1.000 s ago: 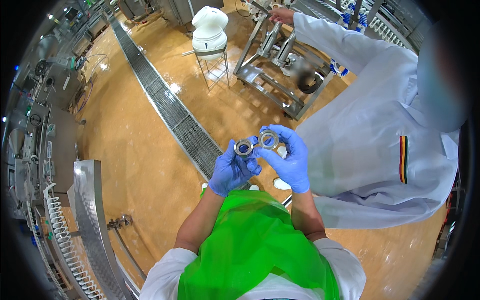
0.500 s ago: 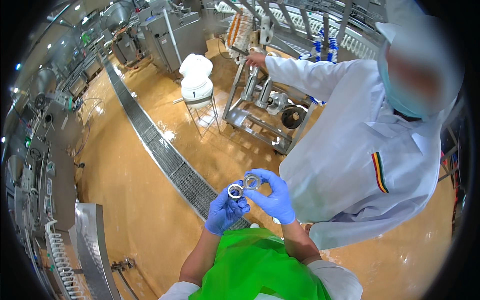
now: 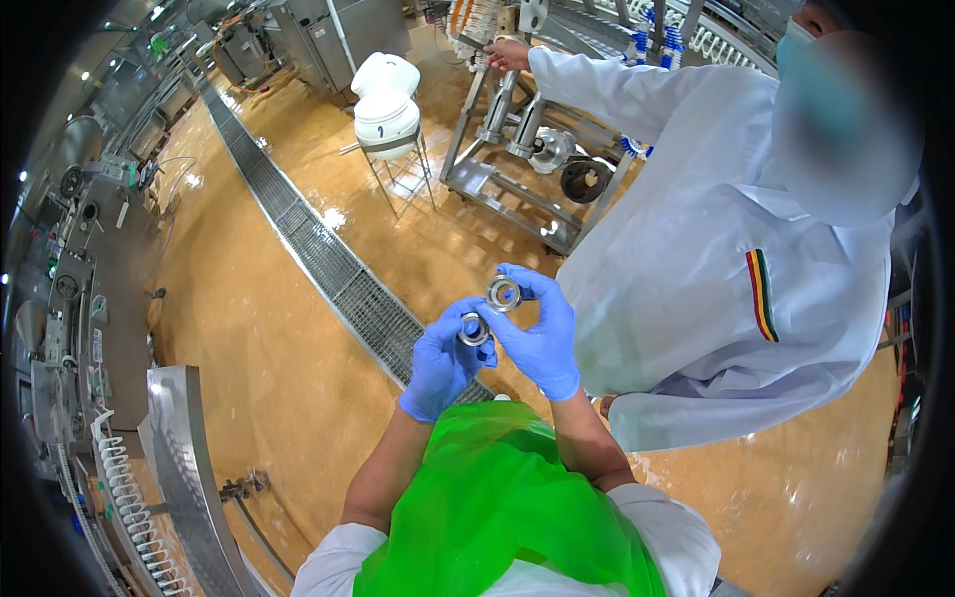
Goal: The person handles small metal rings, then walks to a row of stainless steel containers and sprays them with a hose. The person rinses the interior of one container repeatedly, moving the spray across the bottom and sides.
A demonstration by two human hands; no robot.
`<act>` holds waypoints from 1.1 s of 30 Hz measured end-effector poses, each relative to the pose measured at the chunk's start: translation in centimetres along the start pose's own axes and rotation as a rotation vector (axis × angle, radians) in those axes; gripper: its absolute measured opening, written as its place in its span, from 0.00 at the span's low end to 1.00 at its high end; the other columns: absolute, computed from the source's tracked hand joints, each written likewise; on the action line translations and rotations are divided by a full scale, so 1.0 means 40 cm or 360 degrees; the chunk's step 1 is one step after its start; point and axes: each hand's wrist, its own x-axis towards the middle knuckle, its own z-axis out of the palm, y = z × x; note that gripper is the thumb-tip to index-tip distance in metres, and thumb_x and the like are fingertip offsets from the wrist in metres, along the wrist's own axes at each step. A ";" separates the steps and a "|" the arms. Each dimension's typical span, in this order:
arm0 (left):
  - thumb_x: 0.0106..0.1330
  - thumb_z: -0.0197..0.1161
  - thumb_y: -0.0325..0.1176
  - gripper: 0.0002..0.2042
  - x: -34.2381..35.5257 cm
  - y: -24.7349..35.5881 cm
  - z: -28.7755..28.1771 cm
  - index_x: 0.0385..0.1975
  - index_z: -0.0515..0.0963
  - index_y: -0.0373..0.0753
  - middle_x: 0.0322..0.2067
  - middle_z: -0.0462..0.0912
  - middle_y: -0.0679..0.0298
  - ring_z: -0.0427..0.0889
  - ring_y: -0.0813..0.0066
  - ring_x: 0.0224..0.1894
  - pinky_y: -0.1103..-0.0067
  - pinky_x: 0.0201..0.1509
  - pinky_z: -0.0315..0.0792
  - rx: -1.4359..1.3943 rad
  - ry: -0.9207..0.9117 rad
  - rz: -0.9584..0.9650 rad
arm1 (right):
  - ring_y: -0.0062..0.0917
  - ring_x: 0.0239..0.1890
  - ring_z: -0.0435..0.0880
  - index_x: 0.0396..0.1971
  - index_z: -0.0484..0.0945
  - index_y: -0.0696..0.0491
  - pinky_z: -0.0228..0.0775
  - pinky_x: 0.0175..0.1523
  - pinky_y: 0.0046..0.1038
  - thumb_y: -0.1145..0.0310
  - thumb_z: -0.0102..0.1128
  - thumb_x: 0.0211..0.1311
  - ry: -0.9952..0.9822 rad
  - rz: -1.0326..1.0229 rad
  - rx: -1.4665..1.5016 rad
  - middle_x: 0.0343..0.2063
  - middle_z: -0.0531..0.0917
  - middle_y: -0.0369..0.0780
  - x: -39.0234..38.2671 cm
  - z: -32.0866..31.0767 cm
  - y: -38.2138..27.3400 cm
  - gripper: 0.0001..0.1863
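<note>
In front of a green apron (image 3: 497, 488), my gloved left hand (image 3: 441, 363) is closed on a steel ring fitting (image 3: 474, 328), with a blue gloved finger showing in its opening. My gloved right hand (image 3: 537, 338) grips a second steel ring (image 3: 503, 292) between thumb and fingers, higher and just to the right of the first. Both hands wear blue gloves and are close together above the floor drain's lower end.
A co-worker in a white coat (image 3: 696, 318) stands close at right, a hand (image 3: 507, 55) on a steel cart (image 3: 477, 174). Ahead are white containers (image 3: 383, 129) on a wire stand and a grated drain (image 3: 288, 239). Steel machinery (image 3: 109, 269) and a metal panel (image 3: 174, 438) line the left.
The right ring has risen relative to the left one, from nearly level a second ago. My view has shifted, and the co-worker's head has moved. Both hands still hold their rings.
</note>
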 end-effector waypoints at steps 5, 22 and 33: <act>0.60 0.53 0.37 0.14 -0.004 0.014 0.061 0.42 0.71 0.36 0.28 0.75 0.66 0.74 0.82 0.26 0.84 0.29 0.70 0.0491 0.0239 0.0060 | 0.31 0.36 0.80 0.36 0.70 0.55 0.72 0.39 0.28 0.72 0.71 0.37 0.0167 -0.0320 -0.0027 0.38 0.79 0.44 -0.018 0.024 0.010 0.23; 0.58 0.59 0.30 0.11 -0.034 0.030 0.080 0.38 0.76 0.31 0.30 0.79 0.65 0.75 0.84 0.30 0.88 0.31 0.68 0.0532 0.0583 0.0403 | 0.36 0.40 0.78 0.36 0.70 0.53 0.71 0.44 0.30 0.79 0.69 0.36 0.0129 -0.0541 0.0057 0.39 0.78 0.46 -0.054 0.067 -0.013 0.23; 0.56 0.59 0.28 0.10 -0.011 0.019 0.091 0.37 0.76 0.31 0.31 0.79 0.64 0.76 0.81 0.33 0.87 0.37 0.70 0.0430 0.0613 0.0453 | 0.35 0.43 0.77 0.38 0.71 0.53 0.70 0.47 0.30 0.81 0.69 0.37 0.0260 -0.0465 0.0378 0.41 0.77 0.47 -0.067 0.091 0.027 0.24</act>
